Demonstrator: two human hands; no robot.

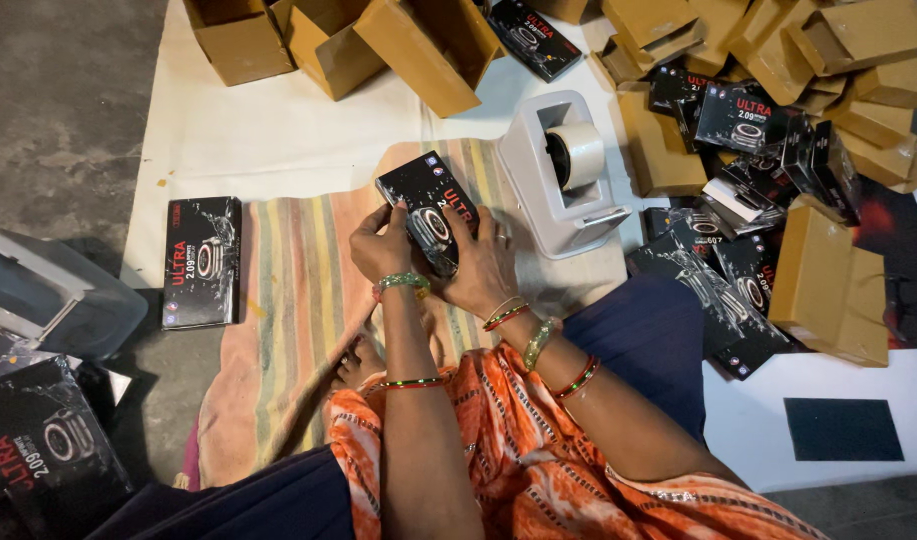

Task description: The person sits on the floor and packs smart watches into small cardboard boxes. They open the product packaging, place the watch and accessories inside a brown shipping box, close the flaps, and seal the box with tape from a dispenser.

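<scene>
1. Gripped with both hands, just above the lap: one black box (429,205), tilted, over the striped cloth (289,300). Left hand (379,245) clasped on its near left edge, right hand (484,270) wrapped round its lower right side, fingers closed on it.
2. Counted in hand: one box only. Could not tell whether sealed or taped; no tape seen on it.
3. Lying near, bottom left: one more black box (39,450), partly out of view, beside a grey tray (49,300).
4. Set flat at the left edge of the cloth: one single black box (202,262), apart from everything else and untouched.
5. Standing just beyond the right hand: one white tape dispenser (559,175), carrying one tape roll (577,152), well stocked.
6. Piled to the right: a loose heap of black boxes (739,200), eight at least, overlapping too much for an exact count, none inside a carton as far as seen.
7. Mixed in and behind: brown cartons (829,285), a dozen or so, several open.
8. Farthest, top left on the white sheet (259,140): three open brown cartons (329,40), looking empty; one further black box (524,35) beside them.
</scene>
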